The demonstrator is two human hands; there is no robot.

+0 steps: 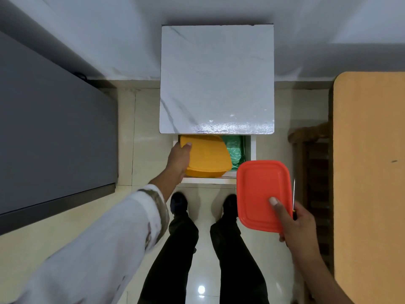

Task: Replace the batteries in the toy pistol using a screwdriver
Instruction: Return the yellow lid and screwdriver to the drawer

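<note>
looking straight down here. biggest thing in view is the dark grey unit [54,128] running along the left side, and a tan wooden surface [370,172] with a rounded corner fills the right side. between them is glossy cream tile floor [146,163], and a small white cabinet with a marble-look top [217,80] stands against the far wall.

the person stands right in front of it, black trousers [236,260] and dark shoes [178,202] on the tiles, with a white patterned sleeve [98,249] on the left arm.

the cabinet's drawer [253,148] is pulled open toward the feet. a yellow container [208,156] takes up its left and middle part, and a crumpled green bag [234,150] is tucked in on the right, partly under it.

the red lid [260,189] is up in the air, just right of the drawer's front corner.

left grip [178,160] is clamped on the yellow container's left edge, thumb on top near the far corner. can't tell if the container rests in the drawer or is lifted.

right grip [298,220] is clamped on the red lid's near right corner, thumb flat on top and fingers under. the screwdriver [293,191] is in that same grip, thin shaft poking up along the lid's right edge.
</note>
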